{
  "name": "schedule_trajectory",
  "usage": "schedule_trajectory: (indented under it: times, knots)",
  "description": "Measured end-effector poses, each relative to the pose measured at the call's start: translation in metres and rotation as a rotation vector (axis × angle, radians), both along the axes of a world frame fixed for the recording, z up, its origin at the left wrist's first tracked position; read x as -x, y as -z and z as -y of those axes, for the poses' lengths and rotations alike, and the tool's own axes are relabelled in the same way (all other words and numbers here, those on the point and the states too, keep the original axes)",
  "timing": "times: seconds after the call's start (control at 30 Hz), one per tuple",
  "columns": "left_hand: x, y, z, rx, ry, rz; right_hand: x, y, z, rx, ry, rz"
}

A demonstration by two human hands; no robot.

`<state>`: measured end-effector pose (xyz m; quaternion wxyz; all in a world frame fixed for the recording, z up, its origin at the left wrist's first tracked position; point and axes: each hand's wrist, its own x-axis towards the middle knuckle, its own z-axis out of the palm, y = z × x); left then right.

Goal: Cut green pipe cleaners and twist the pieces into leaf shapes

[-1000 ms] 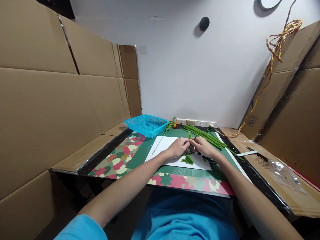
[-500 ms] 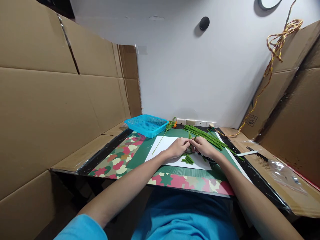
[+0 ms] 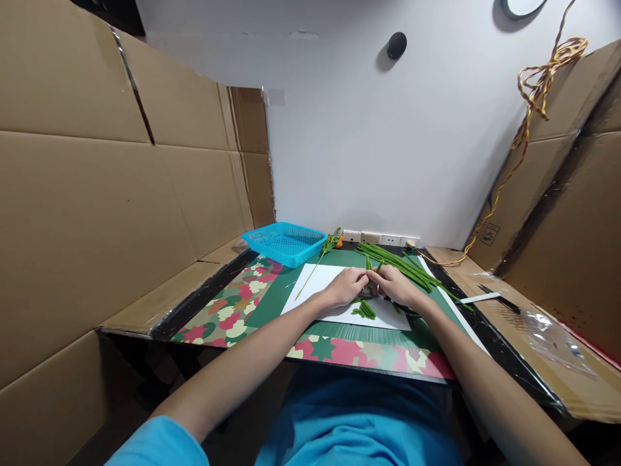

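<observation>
My left hand (image 3: 345,285) and my right hand (image 3: 394,285) meet fingertip to fingertip over a white sheet of paper (image 3: 320,279). Both pinch a short green pipe cleaner (image 3: 374,265) whose two ends stick up between them. A small pile of short green pieces (image 3: 365,310) lies on the paper just below my hands. A bundle of long green pipe cleaners (image 3: 403,266) lies behind my right hand. A thin green stem with an orange flower head (image 3: 330,243) lies at the paper's far left corner.
A blue plastic basket (image 3: 284,243) sits at the back left of the green mat (image 3: 266,301). Cardboard walls (image 3: 97,194) close in both sides. A yellow cord (image 3: 528,110) hangs down the right wall. A clear plastic bag (image 3: 553,336) lies at the right.
</observation>
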<state>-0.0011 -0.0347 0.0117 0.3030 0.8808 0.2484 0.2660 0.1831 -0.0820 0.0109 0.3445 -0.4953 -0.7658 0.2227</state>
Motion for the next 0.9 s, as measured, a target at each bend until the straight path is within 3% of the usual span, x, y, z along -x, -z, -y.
schedule_trajectory:
  times: [0.9]
  knots:
    - [0.0007,-0.0005,-0.0004,-0.023,-0.005,-0.021,0.0019,-0.0027,0.0027,-0.013,0.025,0.036]
